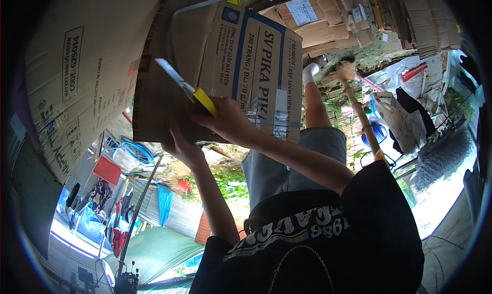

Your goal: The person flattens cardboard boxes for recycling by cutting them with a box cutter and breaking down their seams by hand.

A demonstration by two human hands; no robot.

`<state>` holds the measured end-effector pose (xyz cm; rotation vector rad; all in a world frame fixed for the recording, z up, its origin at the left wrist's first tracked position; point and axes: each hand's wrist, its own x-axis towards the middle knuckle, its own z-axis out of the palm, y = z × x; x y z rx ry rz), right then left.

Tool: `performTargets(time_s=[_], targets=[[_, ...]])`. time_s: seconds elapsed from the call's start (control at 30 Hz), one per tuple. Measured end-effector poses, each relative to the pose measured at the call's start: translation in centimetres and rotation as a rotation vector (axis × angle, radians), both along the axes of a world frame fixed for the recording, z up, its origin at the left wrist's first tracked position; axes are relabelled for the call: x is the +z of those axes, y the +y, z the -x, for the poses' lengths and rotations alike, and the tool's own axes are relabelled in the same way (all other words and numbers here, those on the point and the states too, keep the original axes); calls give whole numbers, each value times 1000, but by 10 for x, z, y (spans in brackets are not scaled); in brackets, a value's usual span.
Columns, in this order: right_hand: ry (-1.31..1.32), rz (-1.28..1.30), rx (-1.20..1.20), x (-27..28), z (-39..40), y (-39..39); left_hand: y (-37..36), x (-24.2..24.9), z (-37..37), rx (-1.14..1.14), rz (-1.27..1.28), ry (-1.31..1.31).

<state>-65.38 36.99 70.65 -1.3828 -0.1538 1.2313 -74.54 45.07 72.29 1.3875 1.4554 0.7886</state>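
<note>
A brown cardboard box [215, 63] with blue-edged print and clear tape is tilted in front of my body. My right hand [230, 122] is closed around the yellow handle of a utility knife [200, 97]. Its long blade is out and points up and to the left, over the shaded side of the box. My left hand [185, 149] grips the box's lower left edge, its fingertips dim in shadow. A pale loose strap [197, 7] curves across the top of the box.
A larger carton [92, 79] stands close on the left. Flattened cardboard [307, 20] lies beyond the box. To the right are a straw broom [353, 91] and a red-handled item [414, 72] amid clutter. A blue coiled hose [137, 151] is at lower left.
</note>
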Motion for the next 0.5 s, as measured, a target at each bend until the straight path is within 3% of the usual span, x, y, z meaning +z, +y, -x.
performTargets(time_s=[0.1,0.2,0.33,0.4,0.5], targets=[[164,-50,-26,0,-4,-6,2,2,2,-77,89,-19],[248,-92,-113,7,-9,-11,5,2,0,8,117,-3],[227,-129,-113,13,-16,-54,10,-5,4,-41,-40,69],[308,-24,-316,17,-22,-100,18,-4,5,-41,-90,120],[415,383,-640,11,-39,-206,22,2,0,-30,-70,45]])
